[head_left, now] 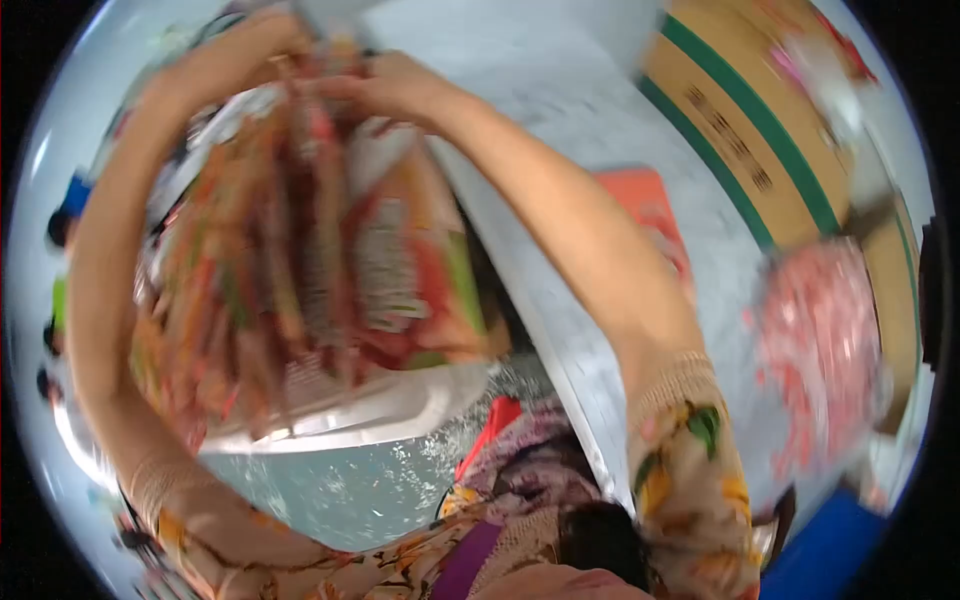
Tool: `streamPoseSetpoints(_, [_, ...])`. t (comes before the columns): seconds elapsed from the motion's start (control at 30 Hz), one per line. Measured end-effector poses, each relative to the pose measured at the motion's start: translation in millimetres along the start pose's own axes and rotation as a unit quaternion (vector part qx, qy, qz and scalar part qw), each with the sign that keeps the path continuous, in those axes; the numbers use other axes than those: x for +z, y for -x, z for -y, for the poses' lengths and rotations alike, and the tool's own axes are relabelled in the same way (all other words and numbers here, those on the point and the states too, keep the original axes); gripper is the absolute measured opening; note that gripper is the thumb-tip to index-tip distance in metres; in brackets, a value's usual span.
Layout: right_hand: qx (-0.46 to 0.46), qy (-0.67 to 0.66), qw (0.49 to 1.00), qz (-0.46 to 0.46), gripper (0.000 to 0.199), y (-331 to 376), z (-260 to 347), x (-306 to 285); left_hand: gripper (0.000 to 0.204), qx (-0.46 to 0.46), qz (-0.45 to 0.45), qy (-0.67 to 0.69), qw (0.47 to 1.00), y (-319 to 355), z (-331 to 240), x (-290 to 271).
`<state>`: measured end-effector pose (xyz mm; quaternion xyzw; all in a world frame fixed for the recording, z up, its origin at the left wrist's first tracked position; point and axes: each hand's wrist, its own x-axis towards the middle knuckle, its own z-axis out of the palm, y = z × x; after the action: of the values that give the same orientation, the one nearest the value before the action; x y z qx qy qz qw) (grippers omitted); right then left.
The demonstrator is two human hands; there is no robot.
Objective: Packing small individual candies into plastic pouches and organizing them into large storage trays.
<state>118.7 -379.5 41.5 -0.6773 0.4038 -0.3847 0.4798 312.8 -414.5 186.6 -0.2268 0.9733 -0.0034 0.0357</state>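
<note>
A row of flat printed packaging bags point(395, 265), red, white and green, stands on edge in a white tub point(420, 405) at my left. Both arms reach over the bags to their far end. My left hand point(280, 45) is closed at the top edge of the bags, its fingers partly hidden. Beside it, my right hand point(385, 88) is closed on the top edges of several bags. Motion blurs the hands and the bags, so I cannot tell exactly how many are gripped.
Right of the tub lies a pale tabletop point(560, 110) with an orange-red flat packet point(640, 205) on it. A cardboard box point(750, 130) with green stripes stands at the far right. Nearer are a clear bag of pink pieces point(820, 340) and a blue bin point(830, 545).
</note>
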Motion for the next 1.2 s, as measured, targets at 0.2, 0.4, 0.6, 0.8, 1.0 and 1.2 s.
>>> streamPoseSetpoints(0.2, [-0.046, 0.245, 0.914, -0.321, 0.039, 236, -63, -74, 0.047, 0.075, -0.085, -0.162, 0.98, -64, -94, -36])
streamPoseSetpoints(0.4, [0.136, 0.602, 0.636, -0.464, 0.029, 555, -174, -152, 0.026, 0.221, 0.034, -0.175, 0.959, -189, -314, -49])
streamPoseSetpoints(0.6, [0.277, 0.596, 0.564, -0.5, 0.023, 729, -166, -177, 0.016, 0.338, 0.024, -0.123, 0.933, -223, -442, -31])
streamPoseSetpoints(0.8, [0.424, 0.482, 0.607, -0.468, 0.032, 746, -183, -225, 0.008, 0.436, 0.106, -0.099, 0.888, -277, -505, 69])
streamPoseSetpoints(1.0, [0.259, 0.546, 0.584, -0.543, 0.039, 736, -182, -122, 0.024, 0.433, 0.17, 0.008, 0.885, -283, -588, 184])
streamPoseSetpoints(1.2, [0.277, 0.407, 0.683, -0.539, 0.043, 756, -121, -29, 0.044, 0.356, -0.067, 0.291, 0.886, -245, -627, 295])
